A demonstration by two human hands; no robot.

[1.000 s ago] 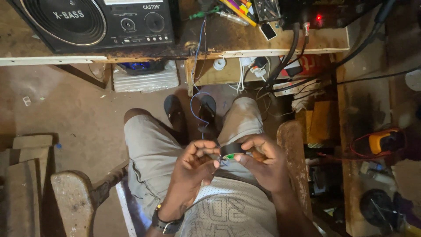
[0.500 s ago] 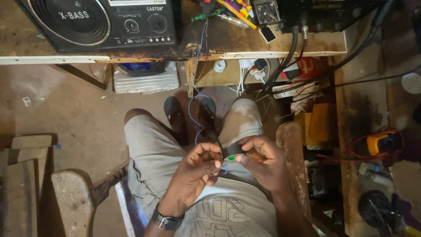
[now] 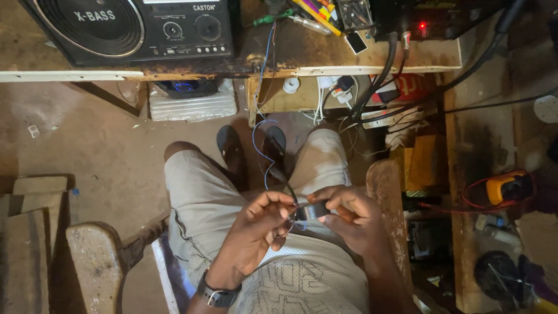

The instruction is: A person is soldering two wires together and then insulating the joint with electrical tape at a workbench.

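Note:
My left hand (image 3: 256, 229) pinches a thin black and blue wire (image 3: 263, 139) that runs down from the bench top to my lap. My right hand (image 3: 354, 218) holds a small dark roll of tape (image 3: 312, 210) against the wire's end, just right of my left fingertips. Both hands meet above my lap, over light shorts and a grey printed shirt. A dark watch sits on my left wrist (image 3: 218, 295). The joint between wire and tape is mostly hidden by my fingers.
A black radio speaker (image 3: 133, 26) stands on the worn wooden bench (image 3: 302, 55) ahead, with screwdrivers, pens and a black box with a red light. Cables and a power strip hang below. A yellow multimeter (image 3: 507, 187) lies on the right. Wooden stools stand at the left.
The green piece seen between my fingers earlier is no longer visible; the dark tape roll now sits there in my right hand. My left fingers have closed in on the wire.

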